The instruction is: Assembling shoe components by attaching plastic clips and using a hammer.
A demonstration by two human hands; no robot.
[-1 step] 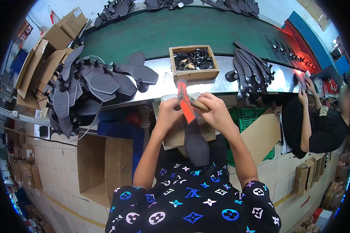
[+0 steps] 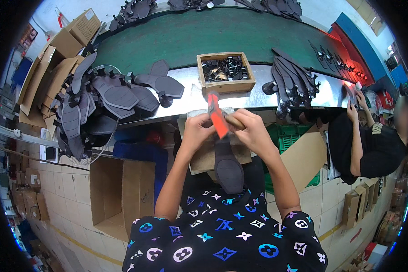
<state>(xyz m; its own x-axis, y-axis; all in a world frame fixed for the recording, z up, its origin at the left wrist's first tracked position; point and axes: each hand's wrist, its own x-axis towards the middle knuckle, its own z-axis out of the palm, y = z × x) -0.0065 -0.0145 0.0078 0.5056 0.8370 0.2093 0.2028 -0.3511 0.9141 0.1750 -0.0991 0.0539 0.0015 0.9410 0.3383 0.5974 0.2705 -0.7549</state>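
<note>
A long green tabletop (image 2: 190, 36) with a shiny metal edge (image 2: 258, 99) stretches across the far side. On the floor to the left, a big cardboard box (image 2: 138, 195) stands open, its inner walls and bottom in view. A heap of dark shoe soles (image 2: 118, 97) is piled at the table's left end. On the right, a green crate (image 2: 289, 138) is partly covered by a cardboard sheet (image 2: 306, 156), so its contents are hidden. A wooden box (image 2: 226, 89) on the metal edge holds many small black pieces (image 2: 231, 70).

One dark sole (image 2: 229, 172) lies over a tan block (image 2: 204, 156) in front of the person, its long axis running away from them; the broad, blunt end points toward the lap, and the far end is hidden. Above it is a hammer with a red head (image 2: 219, 120), the head slanting from far left to near right. The right hand (image 2: 250, 129) has its fingers wrapped around the wooden handle (image 2: 234, 121). The left hand's (image 2: 197, 131) fingers are bent, close beside the hammer head; whether they grip anything cannot be told.
</note>
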